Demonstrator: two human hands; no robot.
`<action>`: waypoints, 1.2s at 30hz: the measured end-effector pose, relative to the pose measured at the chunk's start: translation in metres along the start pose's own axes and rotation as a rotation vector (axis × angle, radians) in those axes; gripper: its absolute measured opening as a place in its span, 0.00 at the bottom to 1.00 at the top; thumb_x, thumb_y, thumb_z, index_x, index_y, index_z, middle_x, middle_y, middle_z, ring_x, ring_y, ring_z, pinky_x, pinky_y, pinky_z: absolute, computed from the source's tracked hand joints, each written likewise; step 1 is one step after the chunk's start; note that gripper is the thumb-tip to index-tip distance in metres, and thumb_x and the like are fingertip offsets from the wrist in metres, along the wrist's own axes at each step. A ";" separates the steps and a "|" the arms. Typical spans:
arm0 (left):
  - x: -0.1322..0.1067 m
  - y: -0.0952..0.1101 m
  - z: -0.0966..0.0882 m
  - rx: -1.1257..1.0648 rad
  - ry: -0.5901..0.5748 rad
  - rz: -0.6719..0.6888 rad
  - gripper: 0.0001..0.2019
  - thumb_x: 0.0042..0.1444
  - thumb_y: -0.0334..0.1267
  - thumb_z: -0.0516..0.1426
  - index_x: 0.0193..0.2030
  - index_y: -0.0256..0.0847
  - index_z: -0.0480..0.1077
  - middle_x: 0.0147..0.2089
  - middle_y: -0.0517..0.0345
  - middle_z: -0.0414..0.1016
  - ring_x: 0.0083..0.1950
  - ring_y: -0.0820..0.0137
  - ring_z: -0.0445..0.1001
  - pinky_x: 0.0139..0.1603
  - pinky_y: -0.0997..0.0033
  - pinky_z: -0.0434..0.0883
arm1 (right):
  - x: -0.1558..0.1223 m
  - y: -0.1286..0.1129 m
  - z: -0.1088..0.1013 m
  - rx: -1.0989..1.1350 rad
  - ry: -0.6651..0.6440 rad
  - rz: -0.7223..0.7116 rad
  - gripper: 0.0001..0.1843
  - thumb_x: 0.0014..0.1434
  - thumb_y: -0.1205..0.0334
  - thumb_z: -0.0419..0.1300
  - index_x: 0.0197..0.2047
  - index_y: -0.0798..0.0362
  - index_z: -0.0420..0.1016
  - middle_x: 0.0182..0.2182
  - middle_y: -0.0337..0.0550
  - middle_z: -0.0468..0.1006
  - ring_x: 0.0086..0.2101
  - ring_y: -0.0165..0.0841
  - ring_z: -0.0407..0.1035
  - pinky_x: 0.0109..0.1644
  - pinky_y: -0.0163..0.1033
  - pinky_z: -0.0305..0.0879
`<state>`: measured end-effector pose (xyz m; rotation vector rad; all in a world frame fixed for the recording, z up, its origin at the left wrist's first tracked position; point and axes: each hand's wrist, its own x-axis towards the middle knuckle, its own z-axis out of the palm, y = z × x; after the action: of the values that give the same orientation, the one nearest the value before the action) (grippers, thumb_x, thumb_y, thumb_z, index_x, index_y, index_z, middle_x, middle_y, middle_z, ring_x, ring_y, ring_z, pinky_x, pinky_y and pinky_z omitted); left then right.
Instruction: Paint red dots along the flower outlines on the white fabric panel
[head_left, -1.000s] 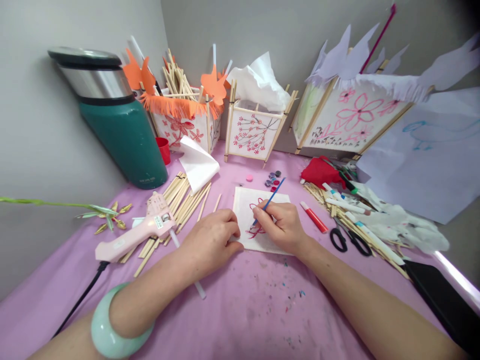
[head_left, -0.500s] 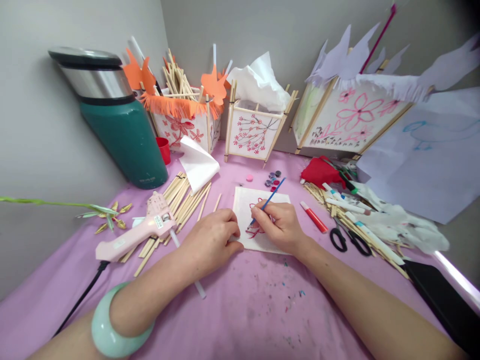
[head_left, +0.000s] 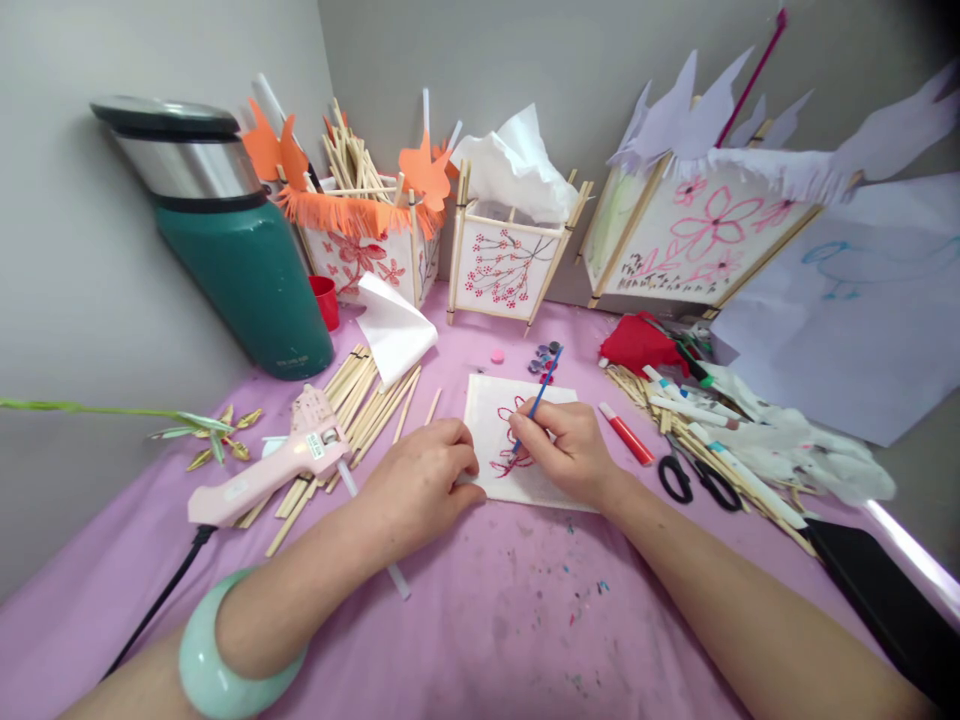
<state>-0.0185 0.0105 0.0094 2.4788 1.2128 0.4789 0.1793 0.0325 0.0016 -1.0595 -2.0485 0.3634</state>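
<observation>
Paper square [head_left: 517, 440] lies flat on the purple table cloth [head_left: 480, 620], right in front of you, between your two hands. Your left hand [head_left: 420, 485] is curled into a loose fist and presses on the paper's left edge to keep it from sliding. Your right hand [head_left: 570, 450] pinches a thin blue brush [head_left: 541, 390], and its tip touches the paper.

Paint could smear, I think, if the side of your right hand rubs over the wet red lines. The paper might slip if your left hand lets up, and then a line could go crooked. Your right arm could also bump the red marker [head_left: 626, 435] or the scissors [head_left: 697, 482] lying just beside it.

The paper is white and small, with straight edges. It has a red flower shape with curly lines painted on it, partly hidden by your fingers.
</observation>
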 end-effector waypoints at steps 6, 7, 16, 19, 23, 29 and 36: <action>0.000 0.003 -0.003 -0.019 -0.031 -0.032 0.04 0.52 0.36 0.59 0.33 0.38 0.74 0.41 0.54 0.71 0.39 0.67 0.70 0.41 0.66 0.68 | 0.012 0.018 -0.021 0.045 0.302 0.182 0.16 0.61 0.55 0.53 0.25 0.53 0.68 0.18 0.37 0.71 0.19 0.26 0.64 0.24 0.33 0.60; 0.000 0.003 -0.002 -0.023 -0.031 -0.034 0.04 0.52 0.36 0.59 0.33 0.38 0.74 0.42 0.54 0.71 0.39 0.68 0.70 0.41 0.66 0.68 | 0.014 0.024 -0.025 0.024 0.377 0.217 0.16 0.61 0.54 0.52 0.26 0.53 0.69 0.19 0.38 0.73 0.20 0.27 0.65 0.25 0.33 0.61; 0.000 0.001 -0.001 -0.036 0.001 -0.024 0.04 0.52 0.35 0.58 0.32 0.39 0.74 0.41 0.54 0.70 0.37 0.69 0.69 0.38 0.67 0.68 | 0.019 0.077 -0.039 -0.195 0.445 0.402 0.18 0.62 0.51 0.50 0.33 0.56 0.72 0.26 0.44 0.79 0.24 0.32 0.71 0.32 0.36 0.63; 0.000 0.001 0.000 -0.031 0.001 -0.019 0.04 0.52 0.35 0.58 0.32 0.39 0.74 0.41 0.54 0.70 0.36 0.69 0.69 0.38 0.67 0.68 | 0.019 0.075 -0.036 -0.211 0.413 0.388 0.18 0.62 0.51 0.50 0.32 0.55 0.73 0.26 0.45 0.79 0.24 0.31 0.71 0.32 0.35 0.63; 0.000 0.000 0.001 -0.028 0.008 -0.017 0.04 0.52 0.35 0.58 0.32 0.39 0.74 0.41 0.55 0.71 0.36 0.70 0.69 0.38 0.67 0.68 | 0.020 0.070 -0.031 -0.270 0.378 0.376 0.19 0.61 0.52 0.50 0.29 0.54 0.74 0.24 0.44 0.79 0.24 0.32 0.72 0.31 0.35 0.61; -0.001 -0.001 0.003 -0.024 0.036 0.002 0.04 0.52 0.35 0.58 0.31 0.40 0.74 0.40 0.55 0.71 0.35 0.70 0.69 0.37 0.68 0.68 | 0.019 0.074 -0.026 -0.361 0.340 0.341 0.18 0.61 0.54 0.51 0.28 0.53 0.75 0.22 0.44 0.78 0.25 0.34 0.72 0.33 0.36 0.62; 0.000 0.001 0.000 -0.027 0.004 -0.004 0.04 0.52 0.36 0.58 0.32 0.39 0.73 0.40 0.55 0.71 0.37 0.69 0.70 0.38 0.68 0.68 | 0.018 0.046 -0.033 -0.096 0.490 0.332 0.17 0.60 0.51 0.52 0.28 0.54 0.71 0.21 0.41 0.76 0.20 0.30 0.68 0.28 0.36 0.63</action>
<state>-0.0182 0.0100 0.0100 2.4537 1.2053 0.4957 0.2237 0.0719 0.0066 -1.3963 -1.4699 0.1487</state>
